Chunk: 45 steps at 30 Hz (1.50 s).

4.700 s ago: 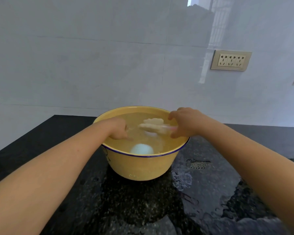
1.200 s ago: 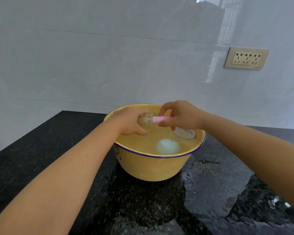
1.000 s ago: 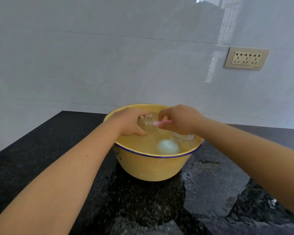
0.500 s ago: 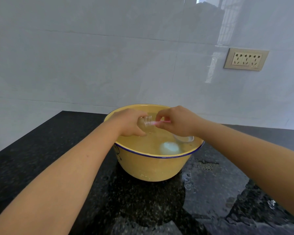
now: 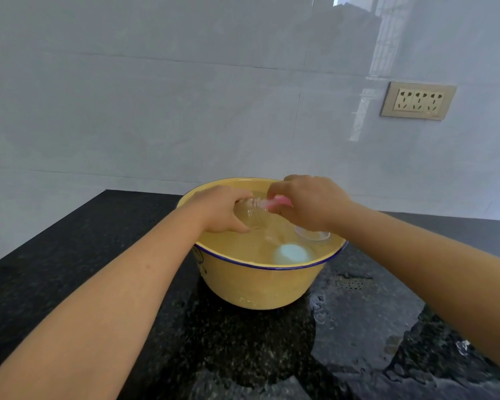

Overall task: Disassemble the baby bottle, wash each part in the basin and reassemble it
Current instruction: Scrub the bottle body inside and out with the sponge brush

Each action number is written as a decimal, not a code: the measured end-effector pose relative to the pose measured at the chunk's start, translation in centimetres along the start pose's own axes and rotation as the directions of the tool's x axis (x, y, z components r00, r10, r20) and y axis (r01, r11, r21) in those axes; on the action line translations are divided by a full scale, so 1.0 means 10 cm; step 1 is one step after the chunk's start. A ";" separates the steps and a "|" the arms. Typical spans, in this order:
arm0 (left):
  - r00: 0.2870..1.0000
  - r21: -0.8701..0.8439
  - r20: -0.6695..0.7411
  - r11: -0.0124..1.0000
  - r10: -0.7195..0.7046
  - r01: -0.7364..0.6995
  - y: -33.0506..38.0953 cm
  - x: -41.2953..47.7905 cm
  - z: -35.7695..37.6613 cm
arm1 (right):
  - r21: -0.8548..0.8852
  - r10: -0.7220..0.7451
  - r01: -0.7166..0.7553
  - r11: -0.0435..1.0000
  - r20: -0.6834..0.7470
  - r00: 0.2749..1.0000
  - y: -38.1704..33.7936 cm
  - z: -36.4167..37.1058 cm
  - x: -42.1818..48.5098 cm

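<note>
A yellow basin [image 5: 260, 281] with a blue rim holds water on the black counter. My left hand [image 5: 221, 209] grips the clear bottle body [image 5: 250, 213] on its side above the water, neck pointing right. My right hand [image 5: 309, 203] is closed on a pink-handled brush [image 5: 276, 202] whose head is pushed into the bottle's mouth. A pale blue-white rounded part [image 5: 292, 254] floats near the basin's front rim. A clear cap [image 5: 312, 234] floats at the right, partly under my right wrist.
The black speckled counter [image 5: 70, 269] is wet to the right and in front of the basin, with puddles [image 5: 367, 336]. A grey tiled wall stands close behind, with a socket plate [image 5: 417, 101] at the upper right.
The brush handle has slid in and out of the bottle's mouth as my right hand moved left and right. The bottle stayed lifted above the water. The floating parts drifted slightly.
</note>
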<state>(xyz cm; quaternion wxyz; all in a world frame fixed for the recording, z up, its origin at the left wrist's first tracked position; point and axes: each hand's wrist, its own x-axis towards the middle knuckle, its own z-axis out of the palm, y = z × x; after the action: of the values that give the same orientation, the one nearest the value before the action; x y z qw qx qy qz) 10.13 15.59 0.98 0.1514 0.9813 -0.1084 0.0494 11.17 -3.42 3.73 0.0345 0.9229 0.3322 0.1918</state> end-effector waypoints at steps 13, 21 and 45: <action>0.999 0.167 0.005 0.985 -0.052 0.051 0.08 -0.04 -0.02 | 0.100 0.012 -0.031 0.995 0.186 0.983 0.30 -0.13 -0.16; 0.990 0.450 0.070 0.889 -0.126 0.081 0.12 -0.07 -0.03 | -0.123 0.122 -0.099 0.987 0.197 0.973 0.48 -0.28 -0.23; 0.952 0.322 0.216 0.936 -0.218 0.141 0.10 -0.01 0.00 | 0.090 0.212 -0.222 0.971 0.106 0.971 -0.20 -0.19 -0.34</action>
<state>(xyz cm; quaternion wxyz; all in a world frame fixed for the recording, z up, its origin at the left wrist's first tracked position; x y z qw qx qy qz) 9.83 14.63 1.25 -0.0116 0.9970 -0.0268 -0.0719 6.83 -4.15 3.99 -0.0175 0.9624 0.2364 0.1328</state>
